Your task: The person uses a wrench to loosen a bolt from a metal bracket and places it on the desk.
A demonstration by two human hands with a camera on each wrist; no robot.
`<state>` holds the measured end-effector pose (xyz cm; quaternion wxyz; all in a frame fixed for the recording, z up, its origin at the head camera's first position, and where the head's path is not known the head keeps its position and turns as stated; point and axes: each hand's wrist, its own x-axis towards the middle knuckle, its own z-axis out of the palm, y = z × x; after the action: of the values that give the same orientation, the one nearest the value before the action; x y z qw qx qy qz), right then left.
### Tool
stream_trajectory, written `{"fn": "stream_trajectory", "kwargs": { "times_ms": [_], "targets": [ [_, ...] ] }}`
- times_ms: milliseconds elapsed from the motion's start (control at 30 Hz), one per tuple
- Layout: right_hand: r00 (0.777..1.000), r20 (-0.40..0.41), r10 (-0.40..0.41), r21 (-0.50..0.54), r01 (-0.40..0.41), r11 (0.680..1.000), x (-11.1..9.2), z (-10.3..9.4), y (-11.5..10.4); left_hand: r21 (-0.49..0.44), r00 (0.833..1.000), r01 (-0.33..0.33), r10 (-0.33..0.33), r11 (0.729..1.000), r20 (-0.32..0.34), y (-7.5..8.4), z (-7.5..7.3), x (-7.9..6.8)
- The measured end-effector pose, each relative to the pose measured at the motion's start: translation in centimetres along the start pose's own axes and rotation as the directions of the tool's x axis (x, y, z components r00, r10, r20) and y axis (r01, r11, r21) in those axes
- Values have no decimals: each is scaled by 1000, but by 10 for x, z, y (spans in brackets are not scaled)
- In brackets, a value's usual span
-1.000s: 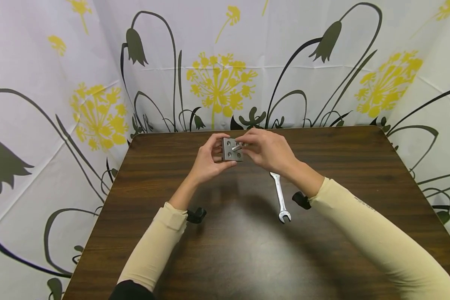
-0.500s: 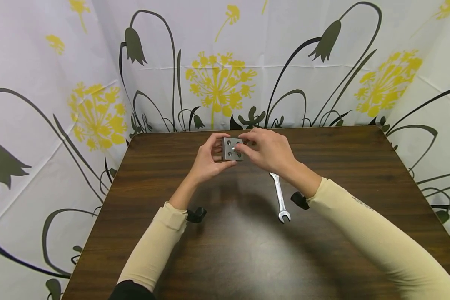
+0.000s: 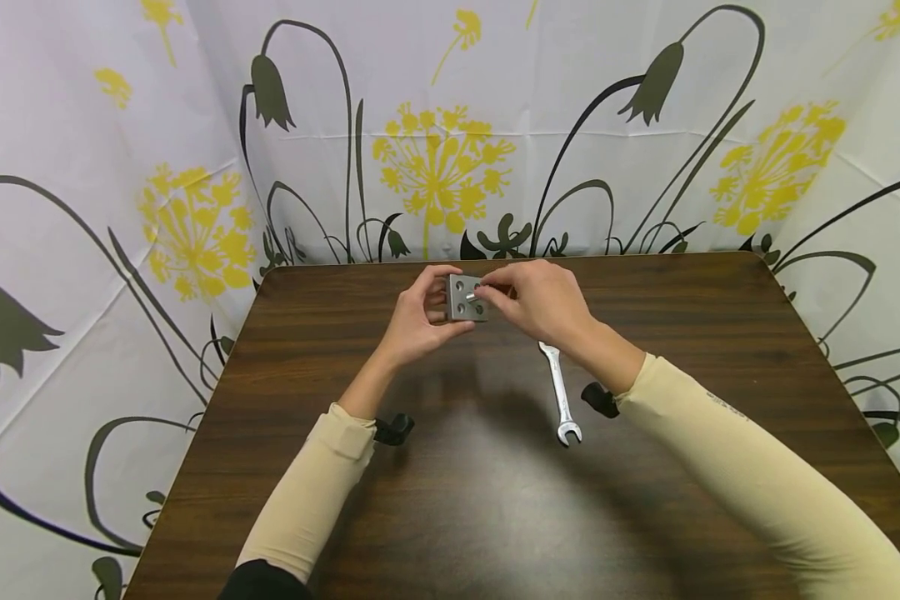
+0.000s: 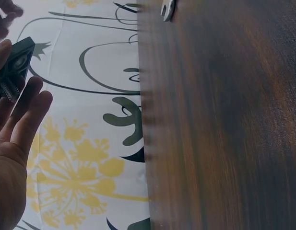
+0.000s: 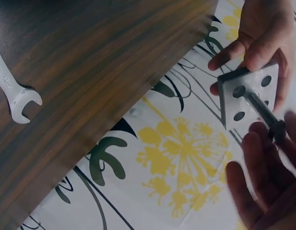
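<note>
My left hand (image 3: 414,321) holds a square grey metal plate (image 3: 457,310) by its edges, raised above the table. Round holes sit near the plate's corners, and a silver bolt (image 5: 264,111) stands out from its middle. In the right wrist view the bolt's thread and dark head (image 5: 277,131) show. Thumb and fingers of my right hand (image 3: 543,298) pinch the bolt at its head end. Past the plate's far side, a threaded end (image 4: 11,90) appears in the left wrist view, close to the left fingers.
An open-ended wrench (image 3: 560,393) lies on the dark wooden table (image 3: 450,500), below the right wrist. Black wrist mounts (image 3: 394,430) hang under both forearms. Behind the table's far edge hangs a white curtain (image 3: 435,67) with flower prints.
The right thumb has swept across the bolt, covering it half a second ago, then drawn back so its shaft shows again. The left hand and plate have stayed nearly still.
</note>
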<state>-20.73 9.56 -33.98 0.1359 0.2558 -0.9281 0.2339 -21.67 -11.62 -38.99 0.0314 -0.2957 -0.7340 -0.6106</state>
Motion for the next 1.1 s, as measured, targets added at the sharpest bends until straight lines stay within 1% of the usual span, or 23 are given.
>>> {"fn": "stream_trajectory", "kwargs": {
  "times_ms": [33,67,133,167,233,267,300,333,400,500,667,800,867,900,967,1033,1100],
  "targets": [
    [1000,0,-30,6,30,1000,0,0,1,-3,1000,0,0,1000,-2,0,0,0],
    [998,-6,-61,9,62,998,-1,0,2,-4,1000,3,-3,1000,-6,-4,0,0],
    [995,-30,-100,10,100,995,-2,1,3,-11,1000,5,-5,1000,-9,-5,-1,0],
    [994,-40,-98,6,99,995,-2,1,3,-14,1000,6,-6,1000,-11,-5,-1,0],
    [998,-41,-56,3,56,998,-2,1,3,-14,1000,4,-4,1000,-13,-5,-1,0],
    [999,-36,-32,-1,32,999,-2,1,2,-13,1000,6,-6,1000,-13,-5,-1,-1],
    [1000,-26,-14,1,14,1000,-1,1,2,-11,1000,6,-6,1000,-10,-1,-1,-1],
    [1000,-17,-10,4,10,1000,-1,1,2,-7,1000,9,-10,1000,-9,0,-1,-1],
    [999,-4,-32,8,32,999,-1,0,2,-11,1000,13,-13,1000,-12,0,-1,-1],
    [997,-14,-80,20,80,997,-1,0,2,-23,1000,14,-14,1000,-17,0,-2,-1],
    [999,-18,-50,17,50,999,-2,0,1,-30,1000,9,-9,999,-13,-2,-2,-1],
    [992,-31,-123,9,123,992,-3,0,2,-29,1000,9,-9,1000,-9,-3,-1,-1],
    [989,-49,-137,-6,137,991,-4,1,2,-32,1000,4,-5,999,-8,-2,-1,0],
    [991,-55,-124,-16,123,992,-4,1,2,-29,1000,3,-3,1000,-10,-2,-1,0],
    [996,-54,-67,-26,65,998,-3,1,2,-24,1000,2,-2,1000,-11,-2,-1,0],
    [999,-34,-21,-25,21,999,-2,0,1,-15,1000,4,-4,1000,-9,-2,0,0],
    [1000,-12,-13,-11,12,1000,-2,0,1,-8,1000,8,-8,1000,-9,-1,0,0]
  ]
}}
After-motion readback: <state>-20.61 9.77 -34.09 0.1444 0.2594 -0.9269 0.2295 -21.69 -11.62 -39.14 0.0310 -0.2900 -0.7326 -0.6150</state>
